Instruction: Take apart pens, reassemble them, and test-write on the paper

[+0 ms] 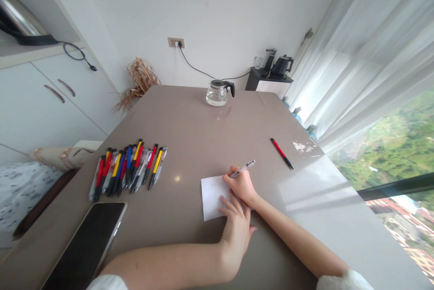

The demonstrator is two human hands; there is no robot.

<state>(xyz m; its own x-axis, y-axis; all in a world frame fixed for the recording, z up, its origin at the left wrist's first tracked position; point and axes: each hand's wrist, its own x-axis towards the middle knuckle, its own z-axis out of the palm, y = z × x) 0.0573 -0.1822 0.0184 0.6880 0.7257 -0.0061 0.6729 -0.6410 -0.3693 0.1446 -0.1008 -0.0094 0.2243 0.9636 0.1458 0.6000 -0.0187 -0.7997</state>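
- Head view: the right hand (240, 186) pinches a clear ballpoint pen (244, 168) at the white paper (210, 196) on the table's (190, 141) near side.
- The left hand (236, 223) lies on the paper's right part, fingers spread; too light a press could let the sheet slide.
- Both hands crowd together, so a bump might jog the pen.

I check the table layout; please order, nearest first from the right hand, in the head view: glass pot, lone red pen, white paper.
From the right hand:
1. White paper: partly beneath it.
2. Lone red pen: to its right.
3. Glass pot: far ahead.
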